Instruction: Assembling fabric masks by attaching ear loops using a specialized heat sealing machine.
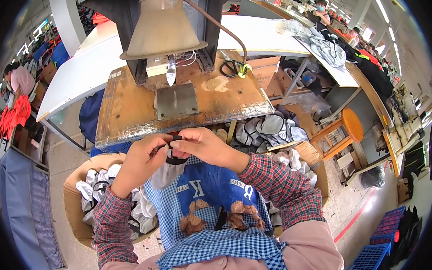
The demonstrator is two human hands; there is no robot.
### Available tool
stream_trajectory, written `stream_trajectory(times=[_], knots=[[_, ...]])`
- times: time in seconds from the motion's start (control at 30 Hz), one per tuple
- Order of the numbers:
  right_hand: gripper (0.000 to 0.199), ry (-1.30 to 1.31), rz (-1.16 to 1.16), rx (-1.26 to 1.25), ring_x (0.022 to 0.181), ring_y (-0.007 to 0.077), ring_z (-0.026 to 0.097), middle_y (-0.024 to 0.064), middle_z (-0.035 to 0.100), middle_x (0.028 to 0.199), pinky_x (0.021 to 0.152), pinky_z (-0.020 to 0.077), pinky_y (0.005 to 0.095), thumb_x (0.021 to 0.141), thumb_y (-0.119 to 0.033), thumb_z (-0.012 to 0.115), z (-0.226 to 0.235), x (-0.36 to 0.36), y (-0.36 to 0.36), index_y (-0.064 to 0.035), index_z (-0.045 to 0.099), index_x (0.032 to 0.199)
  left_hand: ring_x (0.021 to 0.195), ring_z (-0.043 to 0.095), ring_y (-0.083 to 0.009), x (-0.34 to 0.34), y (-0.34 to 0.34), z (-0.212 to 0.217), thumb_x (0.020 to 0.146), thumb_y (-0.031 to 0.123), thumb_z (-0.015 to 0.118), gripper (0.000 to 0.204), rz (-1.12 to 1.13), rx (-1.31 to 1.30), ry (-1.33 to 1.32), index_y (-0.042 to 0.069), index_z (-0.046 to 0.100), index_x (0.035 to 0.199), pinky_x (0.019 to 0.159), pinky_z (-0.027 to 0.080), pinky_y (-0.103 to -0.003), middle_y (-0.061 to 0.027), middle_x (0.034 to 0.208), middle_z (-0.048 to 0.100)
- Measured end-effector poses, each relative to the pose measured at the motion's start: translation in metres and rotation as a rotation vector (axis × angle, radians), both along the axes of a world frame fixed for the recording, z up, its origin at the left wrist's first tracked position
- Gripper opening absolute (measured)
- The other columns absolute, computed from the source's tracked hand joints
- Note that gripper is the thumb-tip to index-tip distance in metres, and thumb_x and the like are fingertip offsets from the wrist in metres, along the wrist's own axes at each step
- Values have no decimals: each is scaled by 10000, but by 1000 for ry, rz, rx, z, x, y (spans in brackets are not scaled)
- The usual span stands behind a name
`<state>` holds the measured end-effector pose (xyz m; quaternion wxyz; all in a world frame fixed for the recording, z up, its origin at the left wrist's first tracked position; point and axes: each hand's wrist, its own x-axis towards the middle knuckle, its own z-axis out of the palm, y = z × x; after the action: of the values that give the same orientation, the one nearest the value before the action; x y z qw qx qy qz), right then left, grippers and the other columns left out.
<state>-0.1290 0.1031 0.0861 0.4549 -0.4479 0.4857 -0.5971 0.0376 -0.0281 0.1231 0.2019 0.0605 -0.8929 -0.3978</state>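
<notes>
In front of the wooden worktable, my left hand and my right hand are raised close together. Both have their fingers pinched on a small white cloth piece with black trim. The black trim curves between my fingertips, and pale cloth hangs below over my lap. My fingers hide part of the piece. Just beyond my hands, a metal plate is set in the tabletop. Above it are a pointed metal machine part and a yellowish cone-shaped cover.
Cardboard boxes of white, black-trimmed cloth stand left and right of my lap. Black-handled scissors lie on the worktable. A wooden stool and blue crates are at right. Long white tables run behind; other people work farther off.
</notes>
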Motion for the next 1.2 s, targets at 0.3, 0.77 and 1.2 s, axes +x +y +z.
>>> stream_trajectory(times=[0.3, 0.77, 1.2], knots=[[253, 56, 57, 139, 756, 103, 646, 42, 679, 850, 688, 544, 253, 979, -238, 579, -1, -6, 3, 2, 614, 907, 702, 427, -70, -5, -14, -19, 953, 106, 536, 129, -160, 306, -114, -20, 558, 940, 602, 390, -250, -24, 853, 603], [181, -94, -333, -28, 689, 64, 596, 12, 631, 789, 562, 526, 212, 927, -189, 644, -7, -35, -53, -9, 658, 942, 716, 492, -89, -49, -56, -2, 937, 197, 609, 245, 80, 234, -114, -36, 628, 1010, 622, 405, -259, -30, 841, 578], [153, -372, -379, -7, 742, 91, 578, -2, 593, 808, 597, 524, 251, 907, -212, 656, 1, -52, -79, -66, 612, 906, 608, 483, -41, -89, -91, -8, 915, 311, 653, 272, 81, 596, -152, 58, 671, 1013, 533, 374, -200, 61, 726, 567]])
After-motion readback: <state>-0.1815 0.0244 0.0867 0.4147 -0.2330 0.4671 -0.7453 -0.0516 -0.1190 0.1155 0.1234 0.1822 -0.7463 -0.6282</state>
